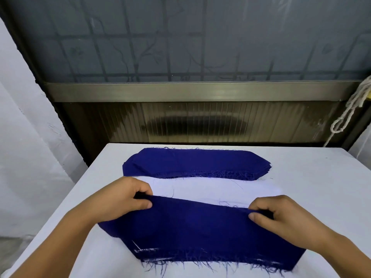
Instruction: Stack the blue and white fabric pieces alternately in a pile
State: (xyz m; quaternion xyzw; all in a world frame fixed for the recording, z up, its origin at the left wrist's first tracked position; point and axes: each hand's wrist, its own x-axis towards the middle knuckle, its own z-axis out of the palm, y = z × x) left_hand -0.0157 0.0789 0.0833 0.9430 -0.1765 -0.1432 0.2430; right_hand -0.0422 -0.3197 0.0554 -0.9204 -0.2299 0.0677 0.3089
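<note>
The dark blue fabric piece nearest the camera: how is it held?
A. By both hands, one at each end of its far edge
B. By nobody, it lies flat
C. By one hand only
A: the left hand and right hand each pinch the far edge of the dark blue fabric piece.

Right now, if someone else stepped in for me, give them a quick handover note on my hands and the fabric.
Left hand pinches the far left corner of the blue piece; right hand pinches its far right corner.
That piece is partly laid over the white piece on the near pile, far edge still raised.
A stack of blue pieces lies behind on the white table.
Done: near pile started, white piece under the blue piece.
Left: lay the blue piece flat and square, then carry on alternating. No separate supply of white pieces is visible.
</note>
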